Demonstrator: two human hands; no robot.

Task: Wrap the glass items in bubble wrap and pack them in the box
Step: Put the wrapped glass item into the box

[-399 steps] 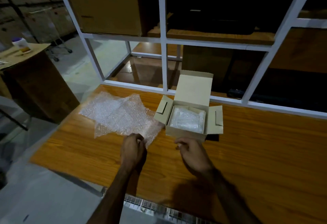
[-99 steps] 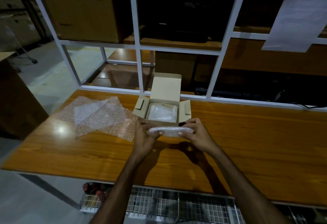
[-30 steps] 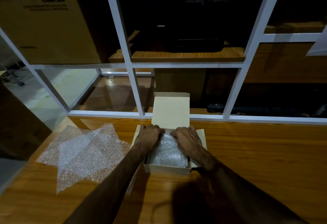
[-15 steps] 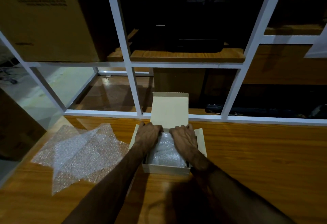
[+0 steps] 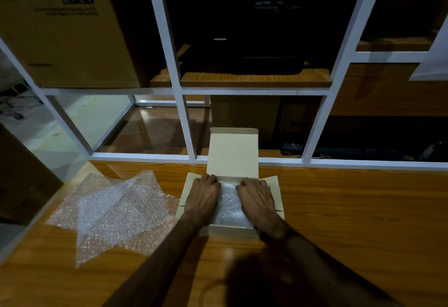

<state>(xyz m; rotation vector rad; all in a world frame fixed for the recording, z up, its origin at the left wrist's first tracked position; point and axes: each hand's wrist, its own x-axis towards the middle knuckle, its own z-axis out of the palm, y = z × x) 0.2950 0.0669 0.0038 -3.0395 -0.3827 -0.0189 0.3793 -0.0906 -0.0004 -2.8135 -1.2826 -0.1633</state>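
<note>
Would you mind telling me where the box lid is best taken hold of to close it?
Probably the lid's free top edge, with its narrow tuck flap. It stands upright behind the box, hinged at the back wall, so reach over from the front and pull it toward you. The left hand and right hand rest inside on the bubble-wrapped bundle.

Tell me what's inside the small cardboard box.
The small cardboard box holds a bubble-wrapped bundle, with the left hand and right hand on it. Wrap and hands hide whatever lies inside or beneath.
</note>
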